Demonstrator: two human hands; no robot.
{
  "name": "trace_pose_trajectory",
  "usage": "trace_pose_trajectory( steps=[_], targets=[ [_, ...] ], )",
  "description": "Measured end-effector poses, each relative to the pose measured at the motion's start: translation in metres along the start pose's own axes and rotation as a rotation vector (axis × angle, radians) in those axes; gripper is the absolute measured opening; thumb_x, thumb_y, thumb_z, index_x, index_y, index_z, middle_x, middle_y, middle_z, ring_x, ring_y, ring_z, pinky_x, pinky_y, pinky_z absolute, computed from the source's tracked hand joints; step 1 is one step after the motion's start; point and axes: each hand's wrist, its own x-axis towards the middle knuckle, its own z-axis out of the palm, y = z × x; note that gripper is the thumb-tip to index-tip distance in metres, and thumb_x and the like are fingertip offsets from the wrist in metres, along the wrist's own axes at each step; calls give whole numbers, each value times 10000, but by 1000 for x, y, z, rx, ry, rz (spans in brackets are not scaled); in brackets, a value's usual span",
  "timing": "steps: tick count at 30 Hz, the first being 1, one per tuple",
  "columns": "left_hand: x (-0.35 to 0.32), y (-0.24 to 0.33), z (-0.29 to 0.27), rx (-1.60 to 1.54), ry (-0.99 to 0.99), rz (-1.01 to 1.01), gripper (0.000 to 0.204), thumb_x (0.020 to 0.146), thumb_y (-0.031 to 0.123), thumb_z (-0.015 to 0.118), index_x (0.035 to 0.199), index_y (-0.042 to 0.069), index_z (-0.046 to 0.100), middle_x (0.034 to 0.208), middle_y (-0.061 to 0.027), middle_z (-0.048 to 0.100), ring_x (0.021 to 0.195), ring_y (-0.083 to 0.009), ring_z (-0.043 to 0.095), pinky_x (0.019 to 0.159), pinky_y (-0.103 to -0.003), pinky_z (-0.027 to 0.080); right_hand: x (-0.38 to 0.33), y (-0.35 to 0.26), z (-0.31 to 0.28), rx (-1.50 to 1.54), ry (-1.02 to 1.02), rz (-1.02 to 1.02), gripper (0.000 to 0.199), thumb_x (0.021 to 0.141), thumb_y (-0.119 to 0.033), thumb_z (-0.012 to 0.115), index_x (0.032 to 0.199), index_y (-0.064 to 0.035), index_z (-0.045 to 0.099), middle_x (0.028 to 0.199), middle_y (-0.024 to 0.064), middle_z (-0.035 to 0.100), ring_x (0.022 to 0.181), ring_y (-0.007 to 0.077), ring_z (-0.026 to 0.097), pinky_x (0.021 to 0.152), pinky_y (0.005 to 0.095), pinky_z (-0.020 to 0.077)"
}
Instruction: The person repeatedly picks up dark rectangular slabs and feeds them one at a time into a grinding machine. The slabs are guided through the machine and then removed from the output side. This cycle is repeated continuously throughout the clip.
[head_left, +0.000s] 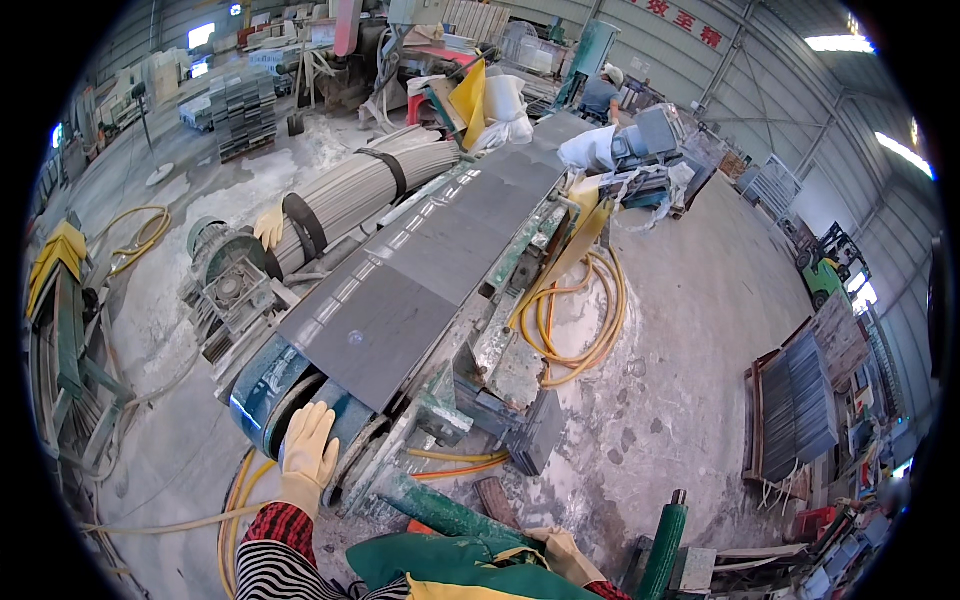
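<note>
Head view: left hand, gloved, fingers together and flat on the blue end roller, gripping nothing. Dark slab lies just above-right on the belt, long axis running away up-right. Right hand out of view.

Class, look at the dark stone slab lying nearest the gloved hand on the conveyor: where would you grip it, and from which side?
Probably the near edge of the slab: it lies flat and overhangs the belt's end roller, beside the left hand. Come from the belt's end, one hand on each near corner, fingers underneath.
</note>
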Motion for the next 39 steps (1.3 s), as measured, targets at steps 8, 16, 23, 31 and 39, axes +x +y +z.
trace_pose_trajectory(
  steps=[8,16,23,31,39],
  targets=[
    [-4,-3,-3,-10,22,32,486,815,189,655,1268,25,596,1377,-182,539,1317,-381,455,1141,-476,326,1,-1,-2,-31,-18,-100,309,729,-72,742,1031,-16,707,1045,146,733,944,258,718,867,316,558],
    [-8,-2,-4,-15,27,21,489,800,177,657,1258,17,597,1371,-188,538,1304,-394,461,1134,-487,331,1,-1,-8,-231,-68,-208,348,737,-41,711,1084,-17,706,1060,146,732,971,258,715,903,314,539],
    [-12,-4,-3,-7,45,25,452,814,169,660,1240,25,609,1348,-183,561,1284,-391,481,1126,-489,341,3,-16,-9,-15,-108,36,341,808,-44,643,1145,-37,697,1113,122,722,1026,244,696,940,283,509],
    [44,-56,51,-682,238,-770,439,942,125,630,1329,-56,528,1297,-191,596,1127,-237,613,977,-323,468,12,-69,-2,325,66,468,219,838,0,643,1030,75,718,969,130,737,834,197,700,765,294,571],
    [91,-56,45,-1229,257,-1222,561,931,278,669,1371,-15,480,1250,-144,609,1205,-245,575,1051,-346,429,20,-69,7,277,262,640,192,880,11,588,1003,72,723,950,146,731,820,218,693,721,317,570]
  ],
)
